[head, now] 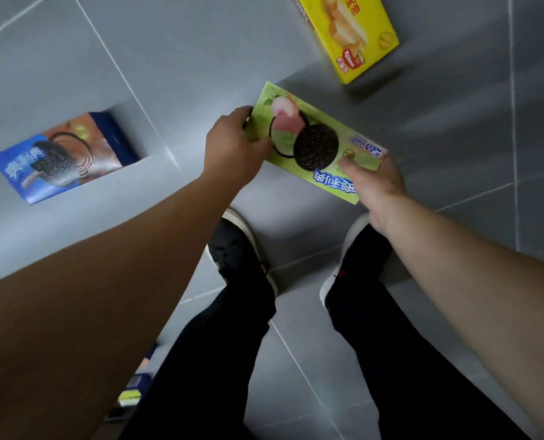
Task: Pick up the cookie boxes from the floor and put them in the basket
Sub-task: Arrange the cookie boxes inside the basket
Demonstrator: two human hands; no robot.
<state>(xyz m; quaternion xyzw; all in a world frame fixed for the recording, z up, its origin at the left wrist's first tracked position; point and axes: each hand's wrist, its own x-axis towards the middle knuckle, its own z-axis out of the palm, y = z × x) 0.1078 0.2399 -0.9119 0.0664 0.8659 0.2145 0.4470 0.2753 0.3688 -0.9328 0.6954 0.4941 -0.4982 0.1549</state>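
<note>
We look straight down on a grey tiled floor (455, 147), the largest thing here, and we place everything else from the green cookie box (316, 139) held at the middle.

We count three cookie boxes. The green cookie box, printed with one dark sandwich cookie and pink and green cream, is held just beyond the feet; we cannot tell whether it is clear of the tiles. The blue cookie box (62, 157) lies flat on the floor well to the left of it, complete but blurred, so its print is hard to read. The yellow cookie box (351, 33) lies beyond it and to the right, its far end cut off by the top edge.

Two bare forearms reach in. The left hand (232, 146) grips the green box's left end, fingers curled over the edge and mostly hidden behind it. The right hand (375, 182) pinches the near right corner, thumb on the printed face, the other fingers hidden beneath.

Two dark shoes (235, 249) with white soles stand just nearer than the green box, the right one partly covered by the right wrist. At the bottom left, behind the left leg, some blue and yellow packaging (134, 392) peeks out; we cannot make out what it is.
</note>
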